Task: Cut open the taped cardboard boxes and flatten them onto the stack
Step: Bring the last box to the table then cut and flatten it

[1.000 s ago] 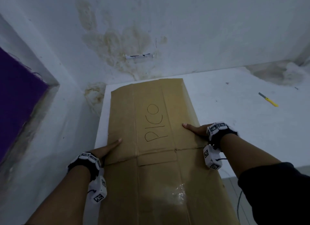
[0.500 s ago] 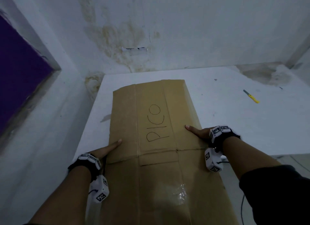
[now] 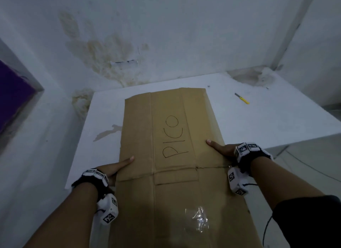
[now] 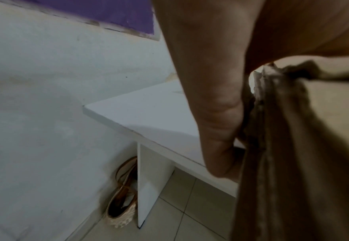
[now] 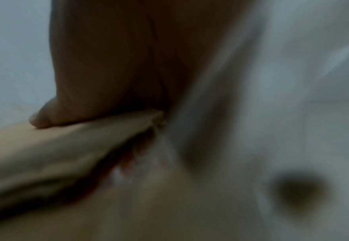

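A flattened brown cardboard box [image 3: 171, 155] marked "PICO" is held lengthwise above the white table [image 3: 258, 122], its far end over the tabletop. My left hand [image 3: 118, 166] grips its left edge, thumb on top; in the left wrist view the left hand [image 4: 217, 127] has its fingers under the cardboard box [image 4: 293, 163]. My right hand [image 3: 219, 148] grips the right edge the same way. The blurred right wrist view shows the thumb of my right hand [image 5: 99, 91] pressed on the cardboard box [image 5: 56, 146]. Crumpled clear tape [image 3: 197, 218] clings to the near part.
A yellow utility knife [image 3: 242, 98] lies on the table's far right. Stained white walls [image 3: 166, 35] close in behind and at the left, with a purple panel [image 3: 13, 92] at far left. A sandal [image 4: 122, 202] sits on the tiled floor by the table leg [image 4: 148, 184].
The view has pulled back and tilted down a little, showing more of the tabletop left of the box. Both hands keep the same hold on the cardboard.
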